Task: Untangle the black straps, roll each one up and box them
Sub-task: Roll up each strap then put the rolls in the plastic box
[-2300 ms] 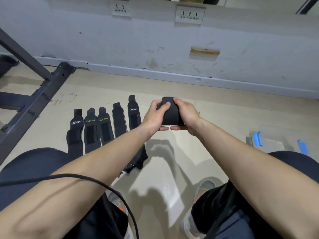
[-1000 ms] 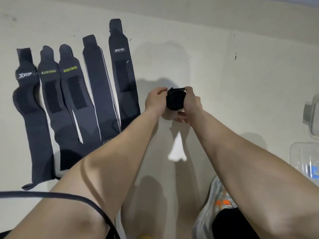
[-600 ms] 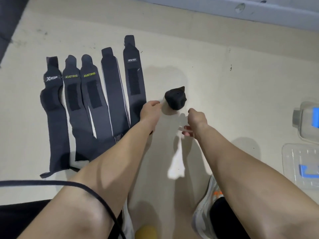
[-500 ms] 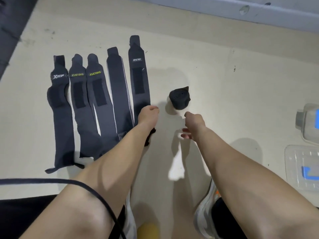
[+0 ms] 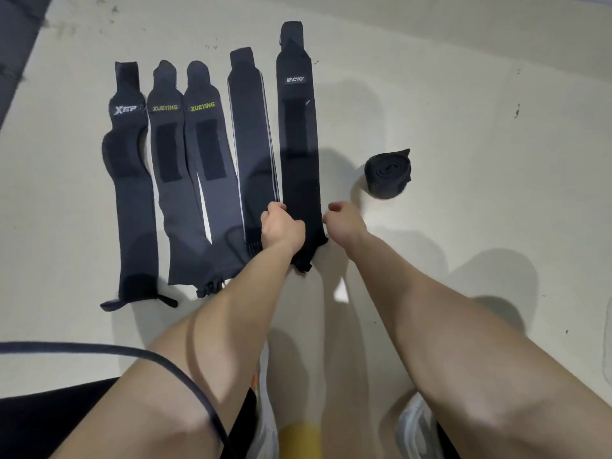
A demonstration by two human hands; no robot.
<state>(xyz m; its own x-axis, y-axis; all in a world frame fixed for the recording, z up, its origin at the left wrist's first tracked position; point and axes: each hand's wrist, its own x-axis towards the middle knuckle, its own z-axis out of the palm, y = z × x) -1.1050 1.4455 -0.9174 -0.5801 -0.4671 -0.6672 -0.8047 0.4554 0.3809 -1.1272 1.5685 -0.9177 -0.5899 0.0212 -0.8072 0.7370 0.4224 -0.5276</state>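
Head view: longest strap [image 5: 298, 144] lies flat on the floor [image 5: 463, 94], four other straps [image 5: 205, 144] just left of it, rolled strap [image 5: 388, 173] apart to its right. At its left edge sits the left hand [image 5: 281, 226], at its right edge the right hand [image 5: 344, 223]; both sets of fingers [image 5: 275, 208] curl, hold impossible to tell.

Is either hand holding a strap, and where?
Cannot tell. The left hand and right hand are at the near end of the rightmost flat strap, fingers curled at its edges; no clear grip shows. The rolled strap lies free.
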